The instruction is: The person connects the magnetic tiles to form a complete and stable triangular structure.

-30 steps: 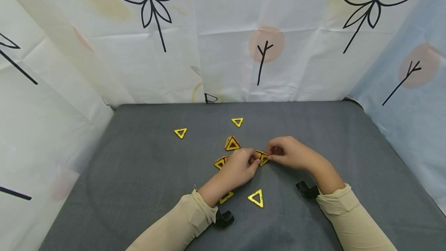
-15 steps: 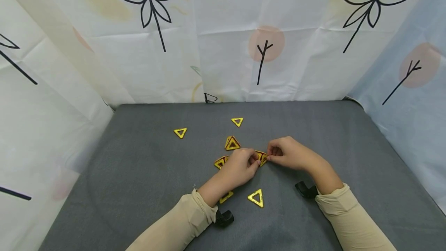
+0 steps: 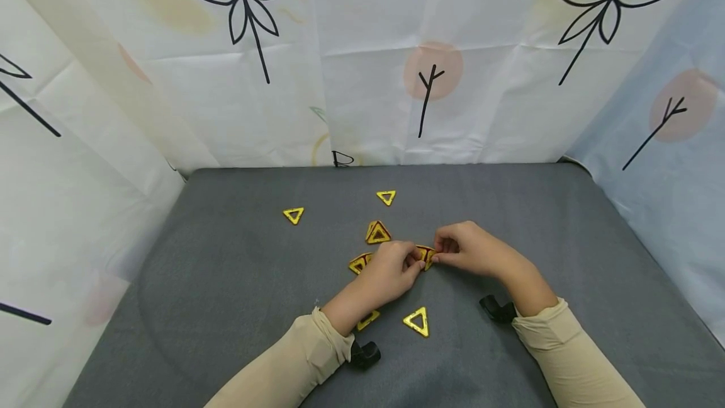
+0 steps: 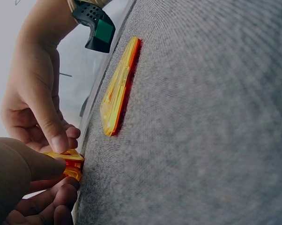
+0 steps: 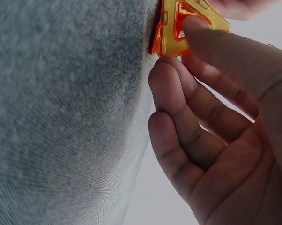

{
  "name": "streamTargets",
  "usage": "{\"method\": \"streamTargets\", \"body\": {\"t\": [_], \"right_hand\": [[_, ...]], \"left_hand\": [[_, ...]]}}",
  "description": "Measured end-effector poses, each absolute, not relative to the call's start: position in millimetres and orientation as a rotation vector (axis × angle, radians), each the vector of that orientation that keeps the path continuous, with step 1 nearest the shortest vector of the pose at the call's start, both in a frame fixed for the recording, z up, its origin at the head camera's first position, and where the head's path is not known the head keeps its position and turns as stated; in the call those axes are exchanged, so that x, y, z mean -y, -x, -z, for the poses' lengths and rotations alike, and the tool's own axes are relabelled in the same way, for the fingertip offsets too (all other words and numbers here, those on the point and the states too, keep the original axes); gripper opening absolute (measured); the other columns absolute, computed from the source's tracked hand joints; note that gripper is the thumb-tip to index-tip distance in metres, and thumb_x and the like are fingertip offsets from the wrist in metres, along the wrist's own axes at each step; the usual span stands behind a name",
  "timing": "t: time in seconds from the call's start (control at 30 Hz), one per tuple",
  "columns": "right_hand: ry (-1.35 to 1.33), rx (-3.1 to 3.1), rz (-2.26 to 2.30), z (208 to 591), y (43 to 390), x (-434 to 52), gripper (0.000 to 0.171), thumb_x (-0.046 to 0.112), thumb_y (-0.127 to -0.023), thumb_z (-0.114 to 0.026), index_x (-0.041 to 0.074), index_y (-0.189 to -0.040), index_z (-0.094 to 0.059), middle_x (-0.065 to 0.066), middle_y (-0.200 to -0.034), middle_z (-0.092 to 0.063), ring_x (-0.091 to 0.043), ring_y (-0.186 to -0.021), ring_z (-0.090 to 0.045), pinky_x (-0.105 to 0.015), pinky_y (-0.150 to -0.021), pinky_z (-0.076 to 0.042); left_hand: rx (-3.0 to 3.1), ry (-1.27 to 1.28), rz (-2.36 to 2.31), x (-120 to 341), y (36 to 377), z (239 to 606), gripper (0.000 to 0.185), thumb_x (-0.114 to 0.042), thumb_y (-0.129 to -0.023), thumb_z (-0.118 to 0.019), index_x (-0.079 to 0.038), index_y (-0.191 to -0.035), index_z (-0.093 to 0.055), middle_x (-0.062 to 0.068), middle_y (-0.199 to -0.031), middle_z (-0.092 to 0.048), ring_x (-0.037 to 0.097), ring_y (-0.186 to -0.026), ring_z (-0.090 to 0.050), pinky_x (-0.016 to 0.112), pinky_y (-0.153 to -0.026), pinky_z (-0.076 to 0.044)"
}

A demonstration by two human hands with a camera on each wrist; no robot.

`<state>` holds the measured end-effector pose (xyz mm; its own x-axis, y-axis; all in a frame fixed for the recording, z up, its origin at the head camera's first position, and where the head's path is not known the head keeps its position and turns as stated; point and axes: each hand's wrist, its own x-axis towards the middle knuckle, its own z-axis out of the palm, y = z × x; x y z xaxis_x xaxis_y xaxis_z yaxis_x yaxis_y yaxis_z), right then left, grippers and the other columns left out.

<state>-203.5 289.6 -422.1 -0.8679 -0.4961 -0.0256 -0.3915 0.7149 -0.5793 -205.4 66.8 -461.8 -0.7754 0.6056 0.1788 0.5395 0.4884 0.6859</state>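
Observation:
Both hands meet at a small pyramid of yellow and red triangular magnetic tiles (image 3: 426, 257) on the grey table. My left hand (image 3: 391, 272) pinches its left side between thumb and fingers. On its right side, my right hand (image 3: 476, 249) holds an edge the same way. The right wrist view shows the right thumb pressed on the pyramid's yellow face (image 5: 171, 40), the lower fingers loosely bent. A second tile pyramid (image 3: 377, 233) stands just behind the left hand. A third yellow-red tile piece (image 3: 359, 264) is partly hidden by that hand.
Flat yellow triangle tiles lie about: one at the back left (image 3: 293, 215), one at the back (image 3: 386, 198), one in front (image 3: 416, 322). Another tile (image 3: 368, 320) shows partly under the left forearm. A patterned white curtain (image 3: 362, 80) borders the grey table (image 3: 226, 307).

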Motion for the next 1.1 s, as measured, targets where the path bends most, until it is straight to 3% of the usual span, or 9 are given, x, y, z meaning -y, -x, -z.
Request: {"method": "streamTargets", "body": {"t": [0.93, 1.1], "right_hand": [[0.759, -2.803, 0.803, 420.3, 201.2, -284.2, 0.013, 0.011, -0.096, -0.078, 0.014, -0.087, -0.07, 0.006, -0.078, -0.064, -0.002, -0.068, -0.055, -0.027, -0.064, -0.049], [0.764, -2.847, 0.802, 421.8, 201.7, -283.7, 0.012, 0.009, -0.093, -0.082, 0.011, -0.097, -0.071, 0.001, -0.088, -0.066, -0.008, -0.077, -0.061, -0.031, -0.07, -0.053]], "left_hand": [[-2.621, -1.022, -1.19, -66.9, 206.9, 459.9, 0.011, -0.013, -0.103, -0.071, -0.006, -0.097, -0.076, 0.003, -0.081, -0.073, -0.001, -0.063, -0.056, 0.016, -0.06, -0.047], [-2.622, -1.039, -1.192, -66.1, 207.2, 460.7, 0.01, -0.012, -0.102, -0.071, -0.006, -0.096, -0.076, 0.003, -0.082, -0.073, -0.001, -0.063, -0.055, 0.016, -0.06, -0.047]]}}
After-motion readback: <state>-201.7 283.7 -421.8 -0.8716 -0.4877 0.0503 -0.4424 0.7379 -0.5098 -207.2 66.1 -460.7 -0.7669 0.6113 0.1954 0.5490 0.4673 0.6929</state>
